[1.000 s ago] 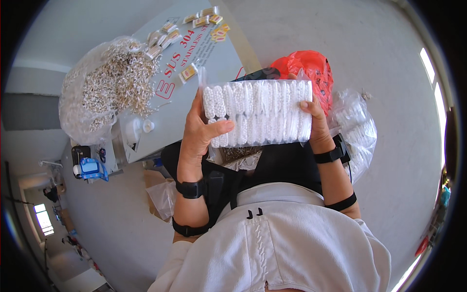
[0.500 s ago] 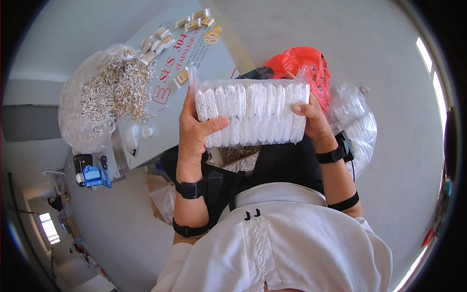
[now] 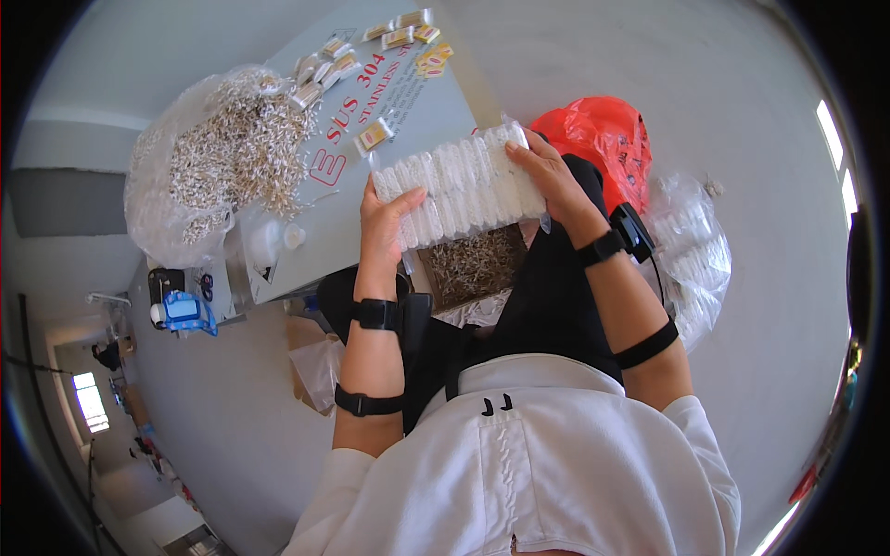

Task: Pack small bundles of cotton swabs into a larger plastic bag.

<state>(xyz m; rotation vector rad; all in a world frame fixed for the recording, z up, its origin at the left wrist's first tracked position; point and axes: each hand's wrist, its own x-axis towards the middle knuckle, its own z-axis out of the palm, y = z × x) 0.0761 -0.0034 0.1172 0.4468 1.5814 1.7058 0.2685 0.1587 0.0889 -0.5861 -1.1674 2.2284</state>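
Both my hands grip a clear plastic bag (image 3: 459, 190) packed with two rows of white cotton swab bundles. My left hand (image 3: 380, 225) is closed on its left end, thumb across the front. At the other end, my right hand (image 3: 554, 181) holds the upper right corner. The bag slants, its right end farther from me than its left. Below it, partly covered, is an open box (image 3: 476, 269) of loose swabs between my legs.
On the grey table (image 3: 320, 227) at left lie a big clear bag of loose cotton swabs (image 3: 241, 148), small swab packs (image 3: 374, 136), yellow cards (image 3: 433, 60) and a white tub (image 3: 265, 245). A red plastic bag (image 3: 601, 144) and a clear bag of white bundles (image 3: 688, 264) stand at right.
The bag has tilted, its right end swinging up and away from me. My right hand has shifted to its upper corner. More of the box of swabs beneath shows.
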